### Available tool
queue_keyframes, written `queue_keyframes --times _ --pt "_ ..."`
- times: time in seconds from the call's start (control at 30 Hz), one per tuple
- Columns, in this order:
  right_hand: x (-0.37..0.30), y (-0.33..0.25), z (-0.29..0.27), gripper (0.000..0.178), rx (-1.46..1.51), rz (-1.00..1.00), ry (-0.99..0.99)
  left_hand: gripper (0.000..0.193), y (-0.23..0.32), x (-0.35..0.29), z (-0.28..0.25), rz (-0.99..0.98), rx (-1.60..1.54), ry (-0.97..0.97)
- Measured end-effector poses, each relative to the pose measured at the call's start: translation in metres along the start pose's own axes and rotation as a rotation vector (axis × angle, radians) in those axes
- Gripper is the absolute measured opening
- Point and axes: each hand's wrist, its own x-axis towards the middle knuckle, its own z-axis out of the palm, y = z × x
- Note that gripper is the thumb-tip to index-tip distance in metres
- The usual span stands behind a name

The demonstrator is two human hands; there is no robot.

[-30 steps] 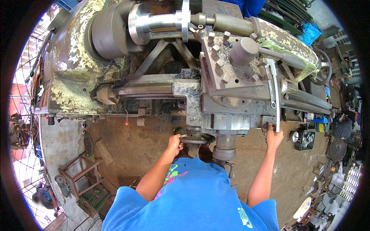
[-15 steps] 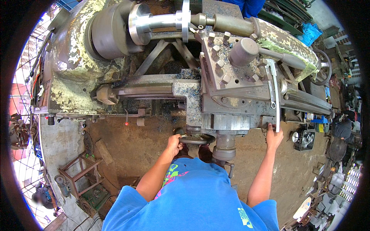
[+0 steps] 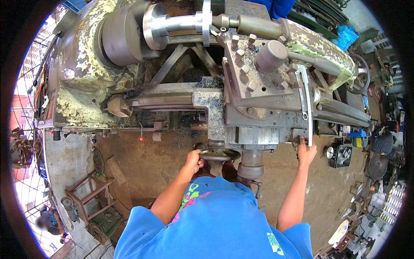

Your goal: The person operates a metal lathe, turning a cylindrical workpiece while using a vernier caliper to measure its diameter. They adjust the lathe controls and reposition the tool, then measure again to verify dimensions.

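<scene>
Round metal handwheel (image 3: 217, 155); long steel wrench (image 3: 307, 108) upright.

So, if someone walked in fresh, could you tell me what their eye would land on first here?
Probably the big old lathe with flaking pale paint, filling the upper half, with a shiny steel workpiece in its chuck at the top. Next come the person's hands at the carriage: the left hand on the handwheel at centre, and the right hand at the end of a long spanner to the right.
</scene>
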Motion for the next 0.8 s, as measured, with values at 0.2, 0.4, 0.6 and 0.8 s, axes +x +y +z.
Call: queue_keyframes --times 0.2,0.4,0.6,0.8 --pt "0.001 0.001 -0.001 0.036 -0.013 0.007 0.004 0.018 0.0 -0.002 0.004 0.012 0.003 0.028" --pt "0.003 0.003 0.0 0.034 0.011 0.0 -0.006 0.024 -0.01 -0.019 0.019 0.102 0.139 0.067" --pt "0.002 0.003 0.0 0.033 0.0 0.02 -0.007 0.036 -0.013 -0.027 0.028 0.147 0.164 0.098" --pt "0.002 0.002 0.002 0.032 0.001 0.04 -0.003 0.016 -0.01 -0.025 0.027 0.133 0.165 0.12"
